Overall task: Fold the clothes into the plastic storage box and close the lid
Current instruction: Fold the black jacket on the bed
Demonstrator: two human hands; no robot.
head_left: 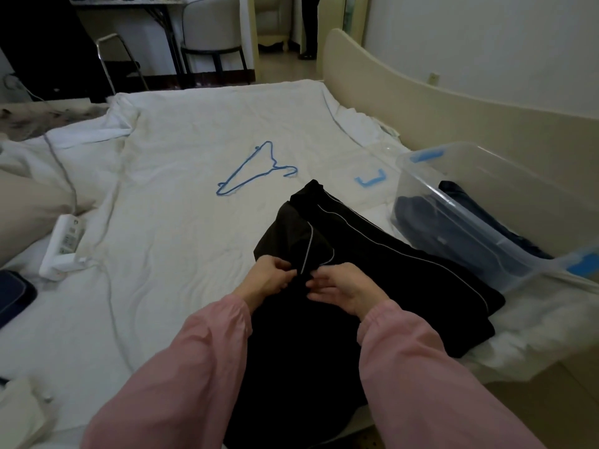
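Mid-fold on the black garment (372, 264)

On the bed at 6 o'clock, left hand (272, 277) and right hand (343, 286) pinch its piped edge; storage box (418, 176) open at 3 o'clock. Next, I'd guess: fold smaller, lift across.

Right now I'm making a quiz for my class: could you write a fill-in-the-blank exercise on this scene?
1. The left hand and the right hand pinch a ___ garment.
2. The hanger on the bed is ___.
3. The box holds dark clothes and has no ___ on it.
Missing words: black; blue; lid.
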